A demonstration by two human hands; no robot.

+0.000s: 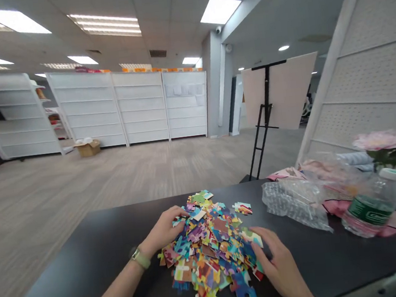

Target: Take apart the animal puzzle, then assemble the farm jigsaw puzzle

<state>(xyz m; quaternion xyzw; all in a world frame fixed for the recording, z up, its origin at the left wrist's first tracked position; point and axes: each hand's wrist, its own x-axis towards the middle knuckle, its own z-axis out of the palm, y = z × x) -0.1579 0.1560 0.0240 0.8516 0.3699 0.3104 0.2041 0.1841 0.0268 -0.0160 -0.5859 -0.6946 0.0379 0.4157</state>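
Note:
A heaped pile of colourful jigsaw puzzle pieces [209, 247] lies on the black table in front of me. At the pile's left edge is my left hand [166, 227], its fingers closed around a light blue puzzle piece [177, 222] that is mostly covered. My right hand [273, 256] is at the right side, thumb and fingers pinching a pale green and cream puzzle piece [251, 237] just over the heap. A few loose pieces [242, 208] lie apart, behind the right side of the pile. A watch with a light green strap [140, 258] is on my left wrist.
The black table [118, 231] ends at a far edge beyond the pile. To the right are bubble wrap [293, 202], a plastic bottle with a green label [371, 207], pink fabric and pink flowers [379, 141]. A black easel stand [264, 117] stands behind the table.

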